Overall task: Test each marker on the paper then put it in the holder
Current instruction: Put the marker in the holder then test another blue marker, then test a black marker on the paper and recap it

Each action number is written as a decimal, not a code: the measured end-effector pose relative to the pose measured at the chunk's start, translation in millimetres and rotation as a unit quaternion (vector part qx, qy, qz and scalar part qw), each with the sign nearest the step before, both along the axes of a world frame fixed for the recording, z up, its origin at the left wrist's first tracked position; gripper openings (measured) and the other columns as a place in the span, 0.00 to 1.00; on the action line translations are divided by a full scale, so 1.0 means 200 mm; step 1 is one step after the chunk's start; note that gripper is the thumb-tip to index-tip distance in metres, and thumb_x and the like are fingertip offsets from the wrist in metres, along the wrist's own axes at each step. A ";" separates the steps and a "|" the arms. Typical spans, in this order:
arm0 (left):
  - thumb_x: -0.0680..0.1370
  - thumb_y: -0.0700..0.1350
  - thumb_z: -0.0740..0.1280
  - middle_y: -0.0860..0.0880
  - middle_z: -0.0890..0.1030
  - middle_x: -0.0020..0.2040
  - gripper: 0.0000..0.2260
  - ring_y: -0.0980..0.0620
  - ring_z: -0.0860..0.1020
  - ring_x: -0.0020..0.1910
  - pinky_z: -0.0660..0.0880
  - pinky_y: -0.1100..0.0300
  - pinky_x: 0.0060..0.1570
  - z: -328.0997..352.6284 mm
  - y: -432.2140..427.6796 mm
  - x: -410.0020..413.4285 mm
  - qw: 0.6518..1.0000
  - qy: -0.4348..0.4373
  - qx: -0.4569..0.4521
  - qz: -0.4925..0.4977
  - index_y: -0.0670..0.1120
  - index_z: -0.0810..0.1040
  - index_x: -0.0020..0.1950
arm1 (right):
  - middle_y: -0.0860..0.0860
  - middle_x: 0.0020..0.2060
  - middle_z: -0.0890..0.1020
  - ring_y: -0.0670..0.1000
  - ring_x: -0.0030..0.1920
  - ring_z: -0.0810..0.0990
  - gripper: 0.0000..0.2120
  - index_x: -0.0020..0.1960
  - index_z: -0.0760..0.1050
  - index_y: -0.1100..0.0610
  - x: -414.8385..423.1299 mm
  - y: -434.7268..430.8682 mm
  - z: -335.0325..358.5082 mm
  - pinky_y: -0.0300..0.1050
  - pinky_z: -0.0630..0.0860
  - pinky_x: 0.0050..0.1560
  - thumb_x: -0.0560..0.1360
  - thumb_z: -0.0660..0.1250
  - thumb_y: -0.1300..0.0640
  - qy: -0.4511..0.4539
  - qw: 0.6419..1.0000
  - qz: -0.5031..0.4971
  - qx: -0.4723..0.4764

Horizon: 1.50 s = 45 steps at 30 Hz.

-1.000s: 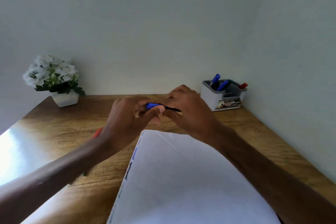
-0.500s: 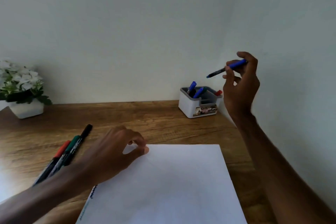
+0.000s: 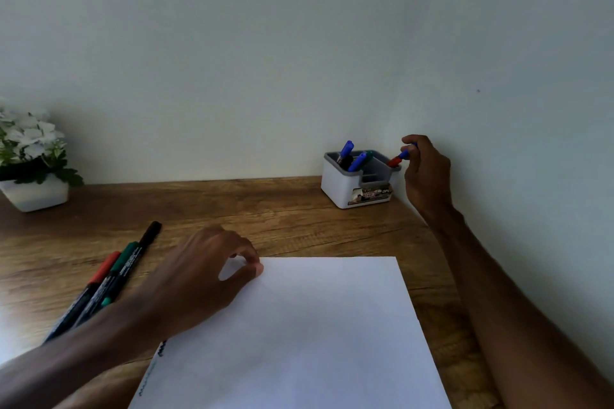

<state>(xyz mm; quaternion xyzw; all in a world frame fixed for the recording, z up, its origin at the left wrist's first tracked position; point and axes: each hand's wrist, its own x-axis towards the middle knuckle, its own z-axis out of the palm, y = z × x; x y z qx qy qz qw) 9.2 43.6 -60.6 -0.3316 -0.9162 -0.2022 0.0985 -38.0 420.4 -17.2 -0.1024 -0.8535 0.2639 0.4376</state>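
My right hand [image 3: 428, 173] pinches a blue marker [image 3: 405, 153] at the right edge of the white and grey holder [image 3: 339, 186], which stands in the back right corner. The marker's lower end is beside a red marker cap [image 3: 394, 161] in the holder. Two blue markers [image 3: 347, 148] and a green one stand in the holder's left part. My left hand [image 3: 199, 279] rests with loosely curled fingers on the top left corner of the white paper [image 3: 315, 325]. It holds nothing.
Red, green and black markers [image 3: 128, 254] lie side by side on the wooden table [image 3: 265, 209] left of the paper, partly under my left forearm. A white pot of white flowers [image 3: 33, 192] stands at the back left. Walls close off the back and right.
My right hand has come down from above with the blue marker to the holder's right edge. My left hand stays on the paper corner. The view shifted slightly.
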 end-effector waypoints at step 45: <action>0.76 0.61 0.69 0.48 0.79 0.58 0.16 0.47 0.67 0.61 0.70 0.52 0.60 0.07 -0.50 0.03 0.958 0.100 -0.106 0.249 0.50 0.82 0.54 | 0.51 0.50 0.85 0.49 0.49 0.81 0.08 0.52 0.85 0.55 0.27 -1.12 -0.20 0.44 0.79 0.45 0.76 0.69 0.62 -0.069 0.816 0.463 0.340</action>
